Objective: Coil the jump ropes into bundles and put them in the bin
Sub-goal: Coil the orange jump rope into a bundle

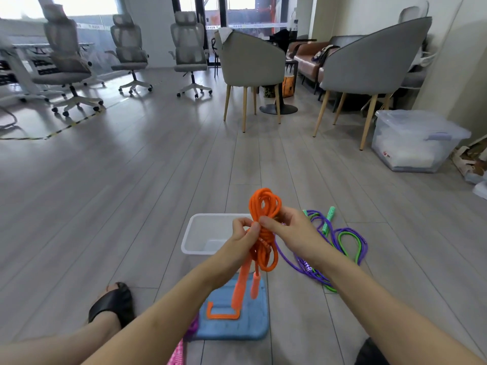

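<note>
The orange jump rope [263, 233] was held up in the air in front of the person, above the near edge of the white bin [210, 234], already gathered into a bundle of loops with its two orange handles [246, 283] hanging down below. The left hand [243, 234] pinched the bundle at its waist, thumb and fingers curled around the strands. The right hand [287, 229] gripped the same spot from the other side, fingers curled into the loops, seemingly cinching or wrapping the middle. So this first rope looked nearly coiled but not yet dropped in.

The bin appeared to hold nothing. On the floor just right of it, the purple rope [303, 262] and green rope [350, 246] lay loose and tangled together, uncoiled. A pink rope [181, 349] showed at the lower edge, beside a blue mat [234, 325]. By that reckoning, most of the task remained.
</note>
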A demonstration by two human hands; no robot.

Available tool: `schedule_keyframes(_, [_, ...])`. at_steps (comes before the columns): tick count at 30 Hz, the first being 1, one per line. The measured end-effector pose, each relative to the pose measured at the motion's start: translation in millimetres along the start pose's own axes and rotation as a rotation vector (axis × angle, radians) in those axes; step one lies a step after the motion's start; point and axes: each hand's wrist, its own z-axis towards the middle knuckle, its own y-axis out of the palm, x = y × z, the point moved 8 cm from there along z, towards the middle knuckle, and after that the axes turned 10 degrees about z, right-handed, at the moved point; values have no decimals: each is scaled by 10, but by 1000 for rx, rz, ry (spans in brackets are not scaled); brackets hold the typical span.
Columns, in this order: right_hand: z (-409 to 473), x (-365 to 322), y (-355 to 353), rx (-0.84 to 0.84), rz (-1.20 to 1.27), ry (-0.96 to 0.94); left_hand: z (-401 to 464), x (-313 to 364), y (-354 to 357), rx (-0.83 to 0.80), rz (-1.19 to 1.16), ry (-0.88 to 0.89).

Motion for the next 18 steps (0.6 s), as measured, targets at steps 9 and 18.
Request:
schedule_keyframes(9, [-171,-155,379,-39,-28,27,-311,-145,-619,64,189,-3])
schedule_keyframes(18, [-238,613,888,-91,139,258,-472,-868,-1140,324,1100,53])
